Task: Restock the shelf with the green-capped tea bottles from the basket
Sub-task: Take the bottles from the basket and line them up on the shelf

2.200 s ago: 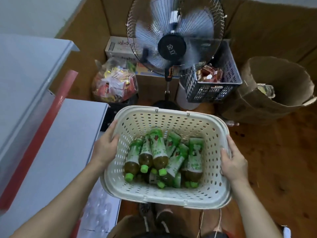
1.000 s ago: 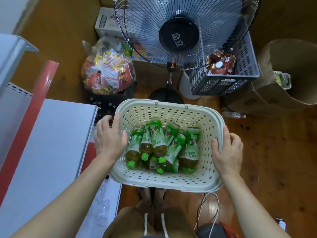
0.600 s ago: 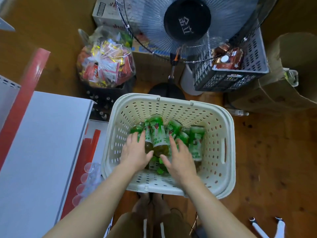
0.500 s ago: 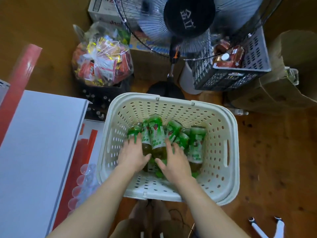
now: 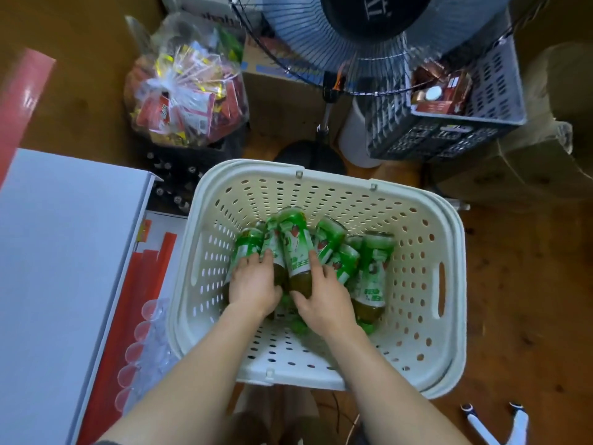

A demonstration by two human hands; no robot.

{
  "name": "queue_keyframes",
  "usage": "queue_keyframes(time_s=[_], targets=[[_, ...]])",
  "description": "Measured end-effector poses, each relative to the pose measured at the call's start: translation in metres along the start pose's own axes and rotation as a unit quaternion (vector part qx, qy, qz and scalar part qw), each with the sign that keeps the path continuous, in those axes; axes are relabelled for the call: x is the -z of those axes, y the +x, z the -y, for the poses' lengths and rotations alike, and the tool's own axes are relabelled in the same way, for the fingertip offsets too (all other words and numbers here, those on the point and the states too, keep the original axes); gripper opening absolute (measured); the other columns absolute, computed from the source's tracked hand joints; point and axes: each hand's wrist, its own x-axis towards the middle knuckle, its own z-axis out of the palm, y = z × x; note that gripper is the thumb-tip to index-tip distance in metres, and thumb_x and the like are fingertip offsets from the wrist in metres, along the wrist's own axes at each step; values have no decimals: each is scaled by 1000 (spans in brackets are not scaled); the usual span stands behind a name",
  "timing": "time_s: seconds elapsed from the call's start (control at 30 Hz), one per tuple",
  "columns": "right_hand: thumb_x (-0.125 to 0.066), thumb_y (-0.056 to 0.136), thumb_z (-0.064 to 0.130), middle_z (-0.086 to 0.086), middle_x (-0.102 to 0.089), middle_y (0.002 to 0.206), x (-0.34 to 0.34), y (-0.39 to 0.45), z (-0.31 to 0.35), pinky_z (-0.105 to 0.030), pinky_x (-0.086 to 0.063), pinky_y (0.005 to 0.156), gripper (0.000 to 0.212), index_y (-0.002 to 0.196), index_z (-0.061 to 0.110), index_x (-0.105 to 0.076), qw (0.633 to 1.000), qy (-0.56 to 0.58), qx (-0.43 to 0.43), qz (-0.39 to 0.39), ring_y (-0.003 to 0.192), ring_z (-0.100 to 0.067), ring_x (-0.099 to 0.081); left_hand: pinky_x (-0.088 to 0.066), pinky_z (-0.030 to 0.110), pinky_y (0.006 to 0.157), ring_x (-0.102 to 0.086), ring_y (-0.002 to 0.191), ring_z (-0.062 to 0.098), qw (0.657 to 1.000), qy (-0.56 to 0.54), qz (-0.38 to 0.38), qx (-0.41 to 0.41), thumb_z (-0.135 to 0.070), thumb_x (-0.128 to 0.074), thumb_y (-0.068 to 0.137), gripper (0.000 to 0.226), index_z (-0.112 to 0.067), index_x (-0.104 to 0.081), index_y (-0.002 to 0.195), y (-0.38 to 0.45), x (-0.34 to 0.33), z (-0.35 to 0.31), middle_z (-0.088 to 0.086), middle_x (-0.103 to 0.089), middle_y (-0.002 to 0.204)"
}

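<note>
I'm at the pick-up: both hands are down in the basket, left hand and right hand spread over the bottles, neither clearly closed yet. Next I'd close on one each and lift toward the shelf.

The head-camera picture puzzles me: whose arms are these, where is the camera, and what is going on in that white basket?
No machine here: a person wears a camera on the head, looking down at their own two bare arms. The left hand and the right hand both reach into a cream perforated plastic basket standing on the wooden floor. Inside lies a heap of green-labelled tea bottles, on their sides. Both hands rest on bottles, fingers curling round them; nothing is lifted yet. To the left is a white shelf board. Beyond the basket stand a black pedestal fan, a clear bag of snack packets and a grey slotted crate.
</note>
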Motion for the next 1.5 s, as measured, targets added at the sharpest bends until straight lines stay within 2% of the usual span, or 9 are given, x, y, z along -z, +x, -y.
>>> queue_keyframes(time_s=[0.23, 0.43, 0.57, 0.73, 0.9, 1.07, 1.17, 1.27, 1.5], targets=[[-71, 98, 62, -2, -61, 149, 41, -16, -5, -38, -55, 108, 82, 167, 32, -39, 982, 148, -5, -120, 128, -21, -64, -56, 48, 100, -66, 122, 32, 964, -246, -100, 17, -23, -77, 87, 72, -17, -49, 153, -27, 41, 4, 8, -69, 134], [-76, 89, 69, 14, -70, 130, 94, -30, -20, -25, -51, 102, 71, 149, 32, -65, 958, 203, 9, -203, 117, -5, -65, -55, 40, 102, -68, 117, 20, 935, -301, -187, -31, -33, -72, 98, 48, -23, -60, 143, -36, 85, 5, 0, -74, 126], [-58, 89, 87, 14, -77, 110, 117, -25, -19, -26, -54, 86, 69, 121, 30, -78, 952, 176, -4, -250, 101, -7, -69, -55, 41, 82, -69, 94, 23, 943, -246, -217, -52, -52, -65, 101, 35, -24, -69, 122, -28, 104, -7, -2, -76, 103], [-52, 91, 90, 18, -75, 103, 119, -2, -7, -31, -52, 82, 63, 112, 35, -75, 970, 104, -24, -218, 98, -8, -68, -49, 38, 73, -67, 87, 25, 959, -211, -184, -38, -77, -57, 94, 56, -24, -69, 108, 2, 106, -30, -1, -74, 91], [-47, 88, 96, 8, -66, 120, 120, 23, 7, -39, -50, 102, 76, 130, 38, -72, 972, 146, -58, -177, 117, -15, -58, -57, 50, 100, -67, 114, 29, 936, -327, -127, 41, -98, -53, 77, 84, -32, -67, 127, 21, 101, -16, 2, -74, 118], [-63, 95, 77, 9, -71, 127, 118, 40, 23, -33, -50, 98, 63, 137, 30, -65, 963, 259, -16, -71, 117, -13, -65, -51, 42, 107, -65, 117, 21, 913, -408, -14, 12, -57, -82, 86, 65, -40, -44, 135, 18, 91, -7, -9, -67, 123], [-62, 96, 77, 7, -70, 135, 113, 46, 28, -33, -50, 100, 68, 147, 32, -58, 970, 241, 7, -18, 121, -16, -65, -52, 50, 112, -64, 123, 20, 912, -407, 35, -32, -35, -83, 81, 83, -45, -35, 148, 18, 85, 3, -7, -65, 131], [-63, 99, 71, 5, -68, 140, 114, 51, 32, -37, -51, 106, 66, 153, 33, -55, 973, 230, 18, -11, 124, -18, -65, -50, 54, 114, -62, 127, 20, 901, -430, 33, -56, -34, -85, 84, 81, -49, -39, 149, 21, 84, 12, -8, -66, 134], [-59, 101, 70, 7, -60, 159, 128, 63, 28, -38, -46, 114, 70, 162, 36, -50, 970, 240, 33, 29, 141, -16, -57, -52, 47, 113, -67, 123, 14, 887, -458, -62, -3, -74, -84, 72, 85, -42, -55, 146, 20, 84, 16, -13, -71, 132]])
